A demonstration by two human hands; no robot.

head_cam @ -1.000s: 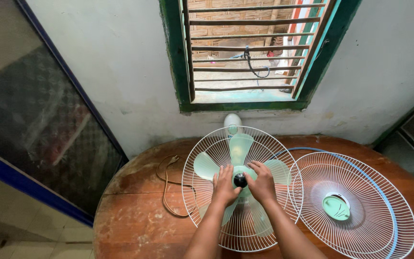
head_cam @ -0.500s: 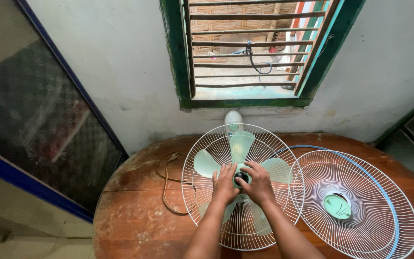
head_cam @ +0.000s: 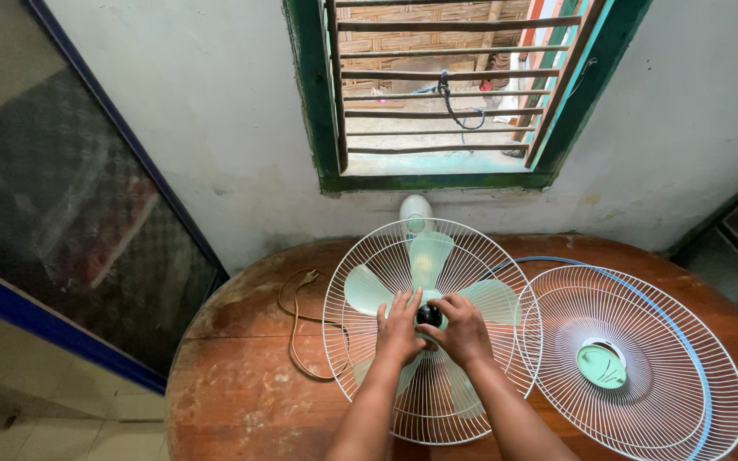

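A fan lies face up on a round wooden table [head_cam: 241,367], its white wire rear guard [head_cam: 343,282] open to view. Pale green blades [head_cam: 427,256] fan out from a hub with a small black knob [head_cam: 428,316] at its centre. My left hand [head_cam: 400,331] rests on the hub just left of the knob, fingers touching the blade base. My right hand [head_cam: 463,329] curls over the hub from the right, thumb and fingers pinching the black knob. Both forearms reach in from the bottom edge.
The fan's detached front guard [head_cam: 642,401], white wire with a blue rim and a green centre cap [head_cam: 601,366], lies on the table to the right. A brown power cord [head_cam: 296,329] loops at the left. Behind stand a white wall and a green barred window [head_cam: 446,94].
My right hand has shifted from beside the knob to curling over it, fingers turning round it. My left hand stays on the hub. The view drifted slightly.
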